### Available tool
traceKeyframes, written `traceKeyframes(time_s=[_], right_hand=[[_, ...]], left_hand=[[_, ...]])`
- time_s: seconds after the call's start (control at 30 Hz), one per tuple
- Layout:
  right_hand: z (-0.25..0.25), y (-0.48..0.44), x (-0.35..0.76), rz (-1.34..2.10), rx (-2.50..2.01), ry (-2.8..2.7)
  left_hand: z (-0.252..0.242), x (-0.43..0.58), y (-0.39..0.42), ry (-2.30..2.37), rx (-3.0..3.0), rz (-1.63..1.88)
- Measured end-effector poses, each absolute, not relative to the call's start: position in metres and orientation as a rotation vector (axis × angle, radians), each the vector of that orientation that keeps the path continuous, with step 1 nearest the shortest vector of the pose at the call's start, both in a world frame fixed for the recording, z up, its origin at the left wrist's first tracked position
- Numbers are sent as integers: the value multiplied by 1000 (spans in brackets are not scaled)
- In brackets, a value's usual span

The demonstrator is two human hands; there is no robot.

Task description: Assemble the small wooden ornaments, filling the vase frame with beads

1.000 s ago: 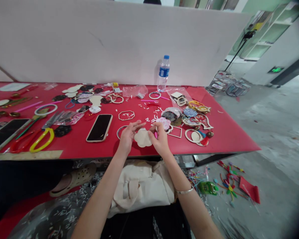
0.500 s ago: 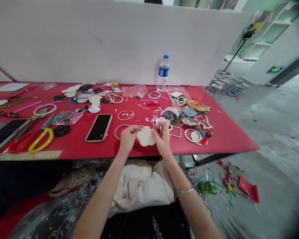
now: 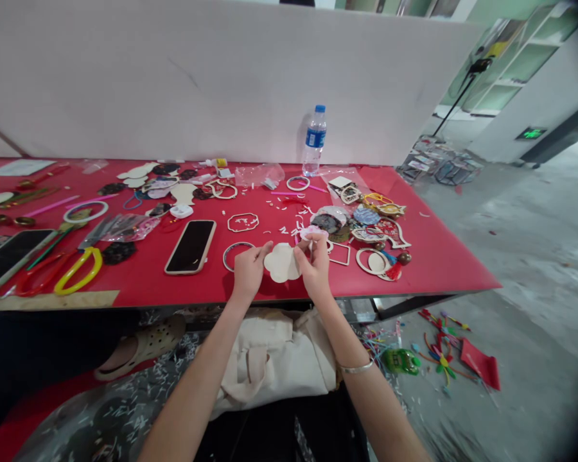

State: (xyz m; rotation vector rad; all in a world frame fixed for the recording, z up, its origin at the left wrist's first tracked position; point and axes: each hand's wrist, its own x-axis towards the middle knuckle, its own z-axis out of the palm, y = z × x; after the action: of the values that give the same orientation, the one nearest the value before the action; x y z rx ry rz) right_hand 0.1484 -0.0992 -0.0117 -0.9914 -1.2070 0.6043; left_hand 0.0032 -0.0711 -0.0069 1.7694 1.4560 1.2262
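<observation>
Cutout (image 3: 282, 264) between left hand (image 3: 247, 271), grip unclear, and right hand (image 3: 316, 271), grip closed on the cutout's right edge.

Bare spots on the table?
Red tabletop: right corner, beyond the red-and-blue tassel; front strip, between black-screened rectangular phone and the near edge. Crowded: around the yellow-handled metal scissors and beyond the right hand.

R forearm (image 3: 343, 337) – thin silver bangle (image 3: 357, 368), blk clothing (image 3: 250, 431)
</observation>
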Motion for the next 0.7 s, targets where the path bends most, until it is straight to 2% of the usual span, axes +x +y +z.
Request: traceKeyframes(time_s=[0.3, 0.57, 0.7], right_hand=[[-14, -98, 149, 628, -978, -1214], [-15, -95, 148, 676, -1013, -1239], [-15, -93, 146, 673, -1002, -1280]], left_hand=[[-7, 5, -71, 1122, 1873, 1294], [-6, 3, -74, 1164, 1356, 1207], [-6, 2, -74, 1106, 1386, 1190]])
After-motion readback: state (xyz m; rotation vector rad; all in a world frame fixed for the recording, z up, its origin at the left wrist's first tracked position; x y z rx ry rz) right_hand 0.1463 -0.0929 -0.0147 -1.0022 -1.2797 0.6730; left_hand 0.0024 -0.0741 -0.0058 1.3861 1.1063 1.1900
